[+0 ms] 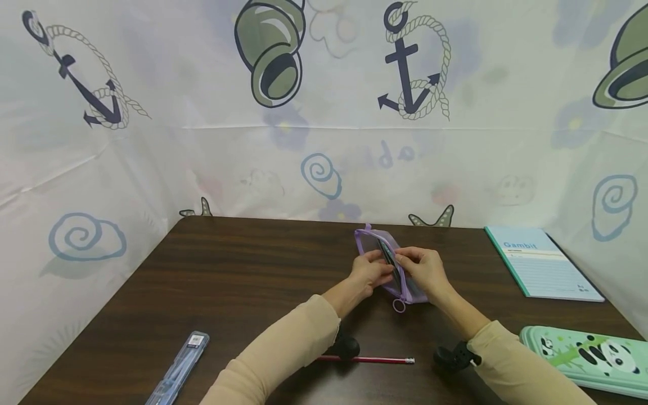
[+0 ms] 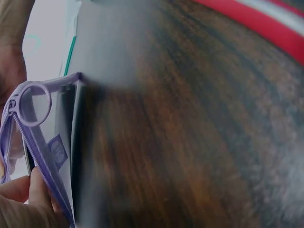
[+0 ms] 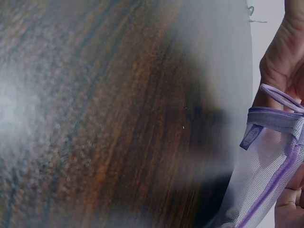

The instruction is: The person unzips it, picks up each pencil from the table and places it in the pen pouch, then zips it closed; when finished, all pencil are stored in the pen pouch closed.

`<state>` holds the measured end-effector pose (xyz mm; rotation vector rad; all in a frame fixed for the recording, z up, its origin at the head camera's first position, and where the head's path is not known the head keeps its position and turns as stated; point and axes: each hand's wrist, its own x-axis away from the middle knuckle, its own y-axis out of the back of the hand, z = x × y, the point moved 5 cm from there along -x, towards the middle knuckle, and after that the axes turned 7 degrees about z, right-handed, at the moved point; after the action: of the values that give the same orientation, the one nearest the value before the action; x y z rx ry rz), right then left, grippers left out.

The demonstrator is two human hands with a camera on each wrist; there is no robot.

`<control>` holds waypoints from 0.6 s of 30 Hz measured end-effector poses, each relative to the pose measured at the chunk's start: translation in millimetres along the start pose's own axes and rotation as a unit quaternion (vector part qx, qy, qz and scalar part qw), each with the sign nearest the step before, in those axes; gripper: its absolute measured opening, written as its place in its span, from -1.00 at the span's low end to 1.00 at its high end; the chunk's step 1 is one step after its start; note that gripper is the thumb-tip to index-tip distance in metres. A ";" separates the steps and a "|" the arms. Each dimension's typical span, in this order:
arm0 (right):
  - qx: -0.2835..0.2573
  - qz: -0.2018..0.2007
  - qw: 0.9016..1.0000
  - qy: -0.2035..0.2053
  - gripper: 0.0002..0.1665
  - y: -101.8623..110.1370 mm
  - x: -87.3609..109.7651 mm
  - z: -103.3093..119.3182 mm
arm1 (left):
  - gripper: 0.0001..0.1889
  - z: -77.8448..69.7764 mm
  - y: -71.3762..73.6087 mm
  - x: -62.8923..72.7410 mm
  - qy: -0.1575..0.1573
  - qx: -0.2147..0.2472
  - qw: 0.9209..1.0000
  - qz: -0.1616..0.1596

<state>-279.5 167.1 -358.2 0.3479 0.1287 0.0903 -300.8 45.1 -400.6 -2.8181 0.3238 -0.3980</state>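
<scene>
A purple mesh zip pouch [image 1: 416,290] is held up over the far middle of the table, its zipped mouth parted and a ring hanging from the zip pull [image 2: 34,104]. My left hand [image 1: 370,272] grips the near-left side of the mouth, fingertips at the zip edge. From the other side my right hand [image 1: 424,271] pinches the right edge of the mouth. Between the hands a slim dark item [image 1: 388,256] shows inside the opening; its kind is hidden by fingers and mesh. In the right wrist view the mesh side [image 3: 266,175] faces the camera.
A red pencil [image 1: 385,360] lies near the table's front, partly behind the left sleeve. At front left is a clear plastic case [image 1: 179,368]. To the right are a Gambit notebook [image 1: 549,270] and a green panda pencil box [image 1: 582,360]. Patterned cloth [image 1: 228,169] walls the table.
</scene>
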 end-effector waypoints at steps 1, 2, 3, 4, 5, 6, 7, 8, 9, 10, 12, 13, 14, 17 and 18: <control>0.000 0.001 1.000 -0.001 -0.72 0.0 -0.3 0.1 | -0.39 0.5 -0.2 0.1 0.000 0.000 1.000 -0.002; 0.000 0.001 1.000 -0.002 -0.72 -0.1 -0.4 0.0 | -0.38 0.7 -0.3 0.4 0.000 -0.001 1.000 -0.003; 0.002 0.001 1.000 -0.003 -0.72 0.0 -0.8 -0.2 | -0.38 0.7 -0.5 0.8 0.001 -0.003 1.000 -0.004; 0.004 0.001 1.000 -0.003 -0.73 0.0 -1.3 -0.7 | -0.37 0.8 -0.5 1.1 0.002 -0.003 1.000 -0.006; 0.007 0.001 1.000 -0.004 -0.73 0.1 -1.8 -1.2 | -0.37 0.9 -0.5 1.6 0.003 -0.005 1.000 -0.006; 0.009 0.001 1.000 -0.006 -0.73 0.1 -1.9 -1.2 | -0.37 0.9 -0.7 2.1 0.005 -0.007 1.000 -0.006; 0.010 0.001 1.000 -0.007 -0.73 0.1 -1.6 -1.1 | -0.37 0.9 -0.9 2.2 0.006 -0.008 1.000 -0.007; 0.010 0.000 1.000 -0.008 -0.73 -0.1 -1.6 -1.7 | -0.37 1.0 -1.2 2.1 0.006 -0.008 1.000 -0.008; 0.007 0.000 1.000 -0.008 -0.73 -0.2 -1.5 -2.2 | -0.37 1.4 -1.6 2.0 0.005 -0.008 1.000 -0.010; 0.003 0.002 1.000 -0.003 -0.73 -0.4 -1.1 -2.2 | -0.37 1.9 -2.1 1.9 0.006 -0.007 1.000 -0.011; -0.012 0.005 1.000 0.008 -0.72 -1.1 0.3 -1.9 | -0.35 2.8 -3.5 1.8 0.009 -0.008 1.000 -0.014; -0.025 0.005 0.999 0.022 -0.74 -1.2 1.2 -1.2 | -0.34 3.5 -4.3 1.9 0.011 -0.009 1.000 -0.016; -0.033 0.006 0.999 0.028 -0.74 -1.5 1.6 -1.2 | -0.32 4.1 -5.0 2.1 0.013 -0.011 1.000 -0.017; -0.042 0.009 0.999 0.032 -0.75 -1.1 2.3 0.2 | -0.29 5.1 -6.7 3.4 0.020 -0.019 0.999 -0.018; -0.040 0.009 0.999 0.028 -0.74 -0.7 2.1 0.6 | -0.28 5.2 -7.2 3.7 0.022 -0.021 0.999 -0.017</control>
<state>-277.3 166.5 -358.2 0.2665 0.1776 0.1220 -294.5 52.2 -402.4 -2.8623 0.2955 -0.4656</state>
